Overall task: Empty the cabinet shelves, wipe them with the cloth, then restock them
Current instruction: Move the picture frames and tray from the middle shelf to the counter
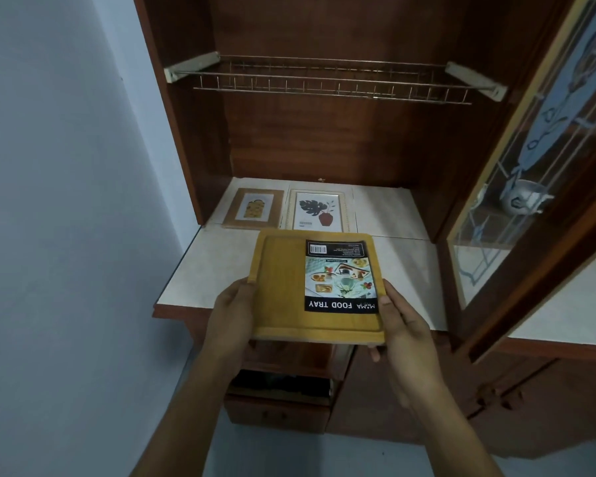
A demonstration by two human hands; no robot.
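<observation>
Head view: a wooden tray (283, 287) held by both hands above the front of the tiled shelf (393, 215). The left hand (231, 321) clamps the tray's left edge and the right hand (406, 328) its right edge, with the thumb on top beside the printed label (339, 277) and the fingers curled beneath. The near end of the tray overhangs the shelf's front lip. Its far edge reaches the near edge of the larger frame (319, 211), which lies flat just beside a small frame (253, 208) at the back left. No cloth is in view, and one moment does not show whether the tray is being lifted off or set down.

Handling, as a judgement: keep the two-sided grip and hold the tray level. If placing it, lower it flat onto bare tile rather than onto the frames — the right half of the shelf is the open room. If removing it, draw it straight back.

Limits on movement: the wire rack (324, 80) caps the space overhead, the glass door (516, 187) stands open close on the right, the wall (66, 201) closes the left, and an open drawer (279, 390) juts out below the shelf.
</observation>
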